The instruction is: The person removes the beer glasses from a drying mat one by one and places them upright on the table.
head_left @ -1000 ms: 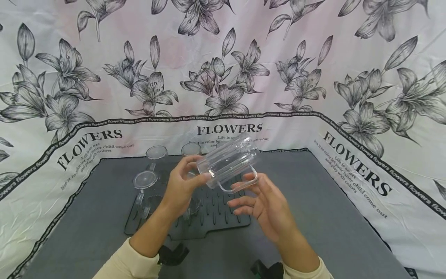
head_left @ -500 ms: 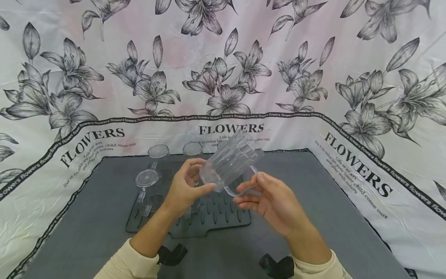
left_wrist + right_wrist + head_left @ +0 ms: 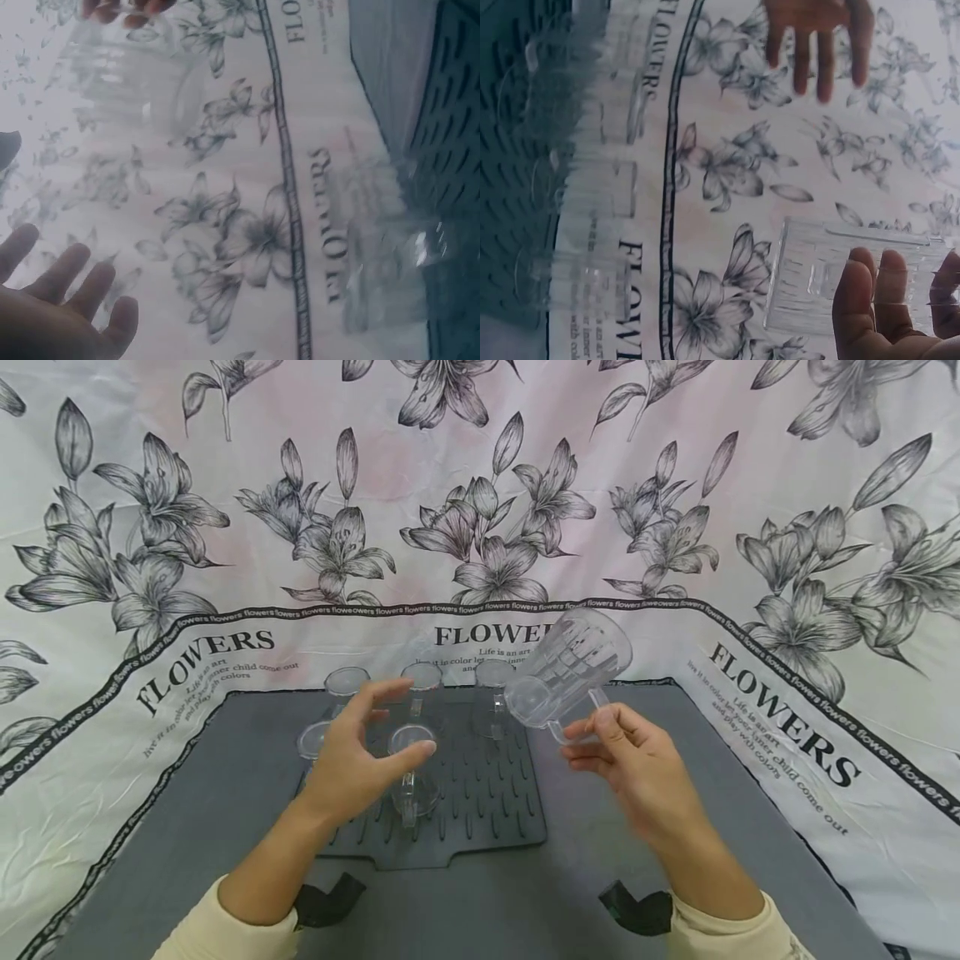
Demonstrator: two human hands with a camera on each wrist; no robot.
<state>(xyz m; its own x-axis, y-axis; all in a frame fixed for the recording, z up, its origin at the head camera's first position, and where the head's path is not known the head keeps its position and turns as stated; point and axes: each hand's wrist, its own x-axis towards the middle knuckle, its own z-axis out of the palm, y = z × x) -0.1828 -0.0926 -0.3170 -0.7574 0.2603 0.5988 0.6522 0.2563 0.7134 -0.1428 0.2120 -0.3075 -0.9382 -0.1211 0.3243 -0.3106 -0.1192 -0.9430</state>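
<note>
A clear ribbed mug is tilted in the air, its wide mouth up to the right. My right hand grips it by the handle, thumb and fingers curled round that part. In the right wrist view the mug shows behind my right fingertips. My left hand is apart from the mug, thumb and fingers spread with nothing between them. In the left wrist view the left fingers are loosely extended. Behind the left hand, several clear mugs stand on a dark drying mat.
The dark ridged mat lies on a grey table. More mugs stand at its back, one at the back right close behind the held mug. A floral cloth hangs behind the table.
The left hand has let go of the mug and drawn left, fingers spreading. The right hand has carried the mug to the right by its handle, turning its mouth further into view.
</note>
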